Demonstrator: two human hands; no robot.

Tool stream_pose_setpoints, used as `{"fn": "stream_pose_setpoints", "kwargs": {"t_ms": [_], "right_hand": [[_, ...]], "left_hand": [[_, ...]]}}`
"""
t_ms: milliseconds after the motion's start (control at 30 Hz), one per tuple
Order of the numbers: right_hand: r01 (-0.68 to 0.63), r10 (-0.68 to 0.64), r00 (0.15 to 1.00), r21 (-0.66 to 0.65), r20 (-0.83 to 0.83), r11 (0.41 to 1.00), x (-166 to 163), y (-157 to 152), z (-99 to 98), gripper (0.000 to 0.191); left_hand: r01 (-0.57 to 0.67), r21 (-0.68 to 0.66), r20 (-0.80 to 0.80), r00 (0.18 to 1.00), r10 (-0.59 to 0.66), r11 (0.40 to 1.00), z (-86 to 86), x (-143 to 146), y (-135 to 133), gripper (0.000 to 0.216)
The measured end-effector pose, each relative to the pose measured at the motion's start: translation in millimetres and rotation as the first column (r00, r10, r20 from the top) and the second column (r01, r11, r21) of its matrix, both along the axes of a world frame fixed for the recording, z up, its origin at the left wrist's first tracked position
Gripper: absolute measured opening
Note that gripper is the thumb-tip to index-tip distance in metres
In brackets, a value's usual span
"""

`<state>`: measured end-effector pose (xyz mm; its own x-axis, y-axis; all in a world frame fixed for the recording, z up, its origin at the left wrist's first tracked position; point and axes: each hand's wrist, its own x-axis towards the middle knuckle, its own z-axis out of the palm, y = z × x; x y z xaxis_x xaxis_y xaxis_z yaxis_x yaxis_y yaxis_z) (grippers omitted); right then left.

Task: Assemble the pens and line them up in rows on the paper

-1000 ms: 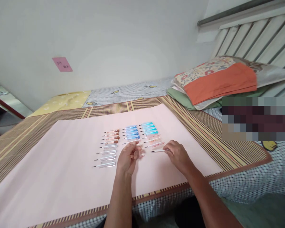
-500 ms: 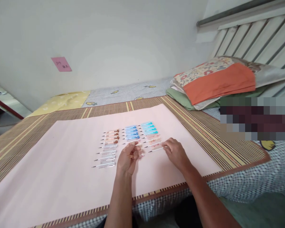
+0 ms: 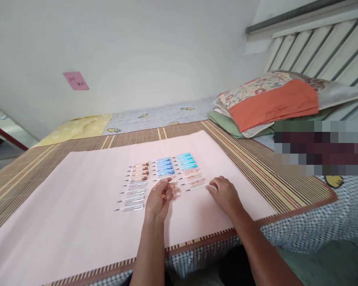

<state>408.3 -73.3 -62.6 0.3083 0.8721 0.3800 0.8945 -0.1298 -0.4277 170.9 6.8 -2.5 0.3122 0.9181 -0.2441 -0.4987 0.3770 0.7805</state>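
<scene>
Small pens lie in three columns on a pink paper sheet (image 3: pixel 77 206): brown pens (image 3: pixel 140 171) and clear pens (image 3: pixel 133 196) at the left, blue pens (image 3: pixel 165 167) in the middle, turquoise pens (image 3: pixel 186 161) and pale pink pens (image 3: pixel 193 178) at the right. My left hand (image 3: pixel 159 198) is closed around a few pink pens just below the blue column. My right hand (image 3: pixel 223 194) pinches the cap end of a pink pen (image 3: pixel 197 187) lying at the bottom of the right column.
The sheet lies on a striped bamboo mat (image 3: pixel 256 159) over a checked bedsheet (image 3: pixel 316 226). Folded orange and flowered bedding (image 3: pixel 268 103) is stacked at the back right by a slatted headboard (image 3: pixel 322 47). A pink note (image 3: pixel 76 80) sticks to the wall.
My right hand slid the pink pen a little up and to the left, into line under the right column, then eased back. My left hand barely moved.
</scene>
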Motion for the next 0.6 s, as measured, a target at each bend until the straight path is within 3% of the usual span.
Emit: {"fn": "stream_pose_setpoints", "kwargs": {"t_ms": [600], "right_hand": [[0.075, -0.071, 0.994, -0.062, 0.078, 0.995, -19.2, 7.3, 7.0, 0.015]], "left_hand": [[-0.002, -0.031, 0.003, 1.000, 0.003, 1.000, 3.6, 1.0, -2.1, 0.040]]}}
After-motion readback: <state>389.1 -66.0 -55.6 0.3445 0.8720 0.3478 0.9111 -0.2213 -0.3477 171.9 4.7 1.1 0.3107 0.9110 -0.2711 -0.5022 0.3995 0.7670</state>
